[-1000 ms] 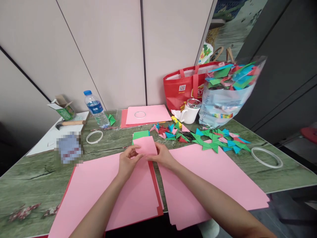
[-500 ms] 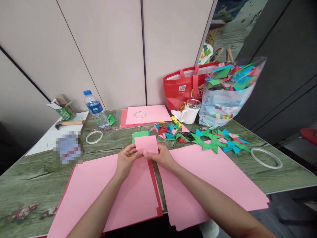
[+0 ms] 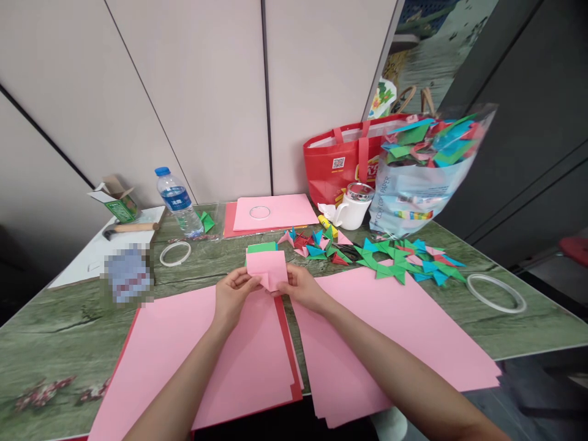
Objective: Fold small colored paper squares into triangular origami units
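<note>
A small pink sheet of paper (image 3: 267,264) is held up between both hands, with a folded flap at its lower edge. My left hand (image 3: 233,295) pinches its lower left side, thumb on the flap. On the other side my right hand (image 3: 303,286) grips the lower right corner between thumb and fingers. Just behind the held sheet lies a small stack of green paper (image 3: 261,247). Under my forearms are two piles of large pink paper, a left pile (image 3: 184,349) with red sheets beneath and a right pile (image 3: 395,324).
Folded coloured paper pieces (image 3: 390,260) lie to the right, beside a white ring (image 3: 496,293). Behind them stand a white mug (image 3: 353,208), a red bag (image 3: 321,165) and a filled plastic bag (image 3: 413,190). A water bottle (image 3: 179,199) and hammer (image 3: 133,227) are at left.
The pink sheet has shifted slightly left, and a pointed flap now shows at its lower edge. The right thumb has moved from the bottom middle toward the right corner.
</note>
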